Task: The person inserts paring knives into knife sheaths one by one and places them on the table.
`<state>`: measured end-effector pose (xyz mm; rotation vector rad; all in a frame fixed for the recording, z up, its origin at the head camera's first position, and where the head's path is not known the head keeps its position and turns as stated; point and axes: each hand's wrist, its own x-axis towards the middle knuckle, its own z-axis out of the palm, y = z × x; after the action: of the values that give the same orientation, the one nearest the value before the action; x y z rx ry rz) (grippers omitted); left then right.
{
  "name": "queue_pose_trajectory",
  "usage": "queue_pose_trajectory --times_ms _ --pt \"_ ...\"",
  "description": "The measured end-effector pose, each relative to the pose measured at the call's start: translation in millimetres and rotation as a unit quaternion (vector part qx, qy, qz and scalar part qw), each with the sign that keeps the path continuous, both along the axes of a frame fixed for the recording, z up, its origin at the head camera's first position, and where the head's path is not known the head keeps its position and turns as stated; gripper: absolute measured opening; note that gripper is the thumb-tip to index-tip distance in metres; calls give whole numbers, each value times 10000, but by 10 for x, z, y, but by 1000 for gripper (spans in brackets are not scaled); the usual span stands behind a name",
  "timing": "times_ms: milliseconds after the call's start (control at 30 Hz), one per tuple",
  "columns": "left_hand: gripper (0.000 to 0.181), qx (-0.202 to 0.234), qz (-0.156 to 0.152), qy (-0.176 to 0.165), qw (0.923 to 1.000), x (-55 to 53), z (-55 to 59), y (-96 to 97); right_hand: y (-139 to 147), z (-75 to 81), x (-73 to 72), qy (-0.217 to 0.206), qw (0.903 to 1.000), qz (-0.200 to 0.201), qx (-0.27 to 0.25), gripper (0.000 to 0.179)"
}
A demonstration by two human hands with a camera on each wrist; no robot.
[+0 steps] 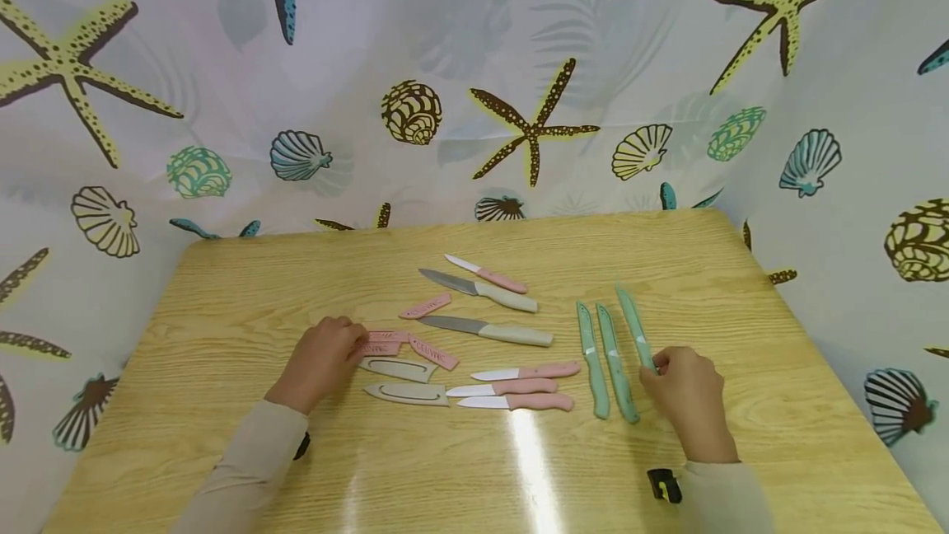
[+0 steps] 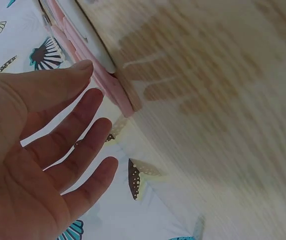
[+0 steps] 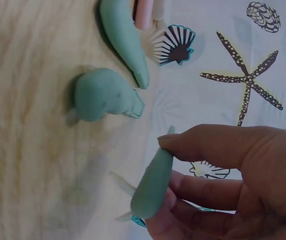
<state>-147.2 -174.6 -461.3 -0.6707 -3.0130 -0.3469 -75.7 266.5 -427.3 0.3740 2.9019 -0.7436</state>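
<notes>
My right hand (image 1: 685, 390) pinches the handle of a mint-green knife (image 1: 634, 324) between thumb and fingers; the handle (image 3: 155, 187) points toward the right wrist camera. Just left of it lie two similar green knives, one (image 1: 617, 365) nearer and another (image 1: 592, 361) beyond. On the left side, my left hand (image 1: 319, 361) is at a group of pink blade sheaths (image 1: 383, 348), its fingers loosely bent and apart. In the left wrist view the thumb tip overlaps the edge of a pink sheath (image 2: 105, 87), with nothing gripped.
Pink-handled knives with white blades (image 1: 537, 403) lie mid-table, bare edges facing left. Two cream-handled knives (image 1: 515, 335) lie behind them. Two cream sheaths (image 1: 408, 393) and another pink sheath (image 1: 426, 306) are near the left hand. A patterned curtain (image 1: 445, 39) borders the wooden table (image 1: 259, 287).
</notes>
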Motion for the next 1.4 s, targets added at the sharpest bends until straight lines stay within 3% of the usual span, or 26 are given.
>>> queue_pose_trajectory --times_ms 133,600,933,1400 --pt "7 -66 -20 -60 10000 -9 -27 -11 15 -60 -10 -252 9997 -65 -33 28" --pt "9 -112 -81 82 9999 15 -86 -25 52 -187 -35 -328 9994 58 44 19" --pt "9 -105 -116 559 9983 32 -72 -29 21 -131 -3 -395 9992 94 -42 37" --pt "10 -160 -251 618 9976 6 -123 12 12 -122 8 -212 9996 180 -20 41"
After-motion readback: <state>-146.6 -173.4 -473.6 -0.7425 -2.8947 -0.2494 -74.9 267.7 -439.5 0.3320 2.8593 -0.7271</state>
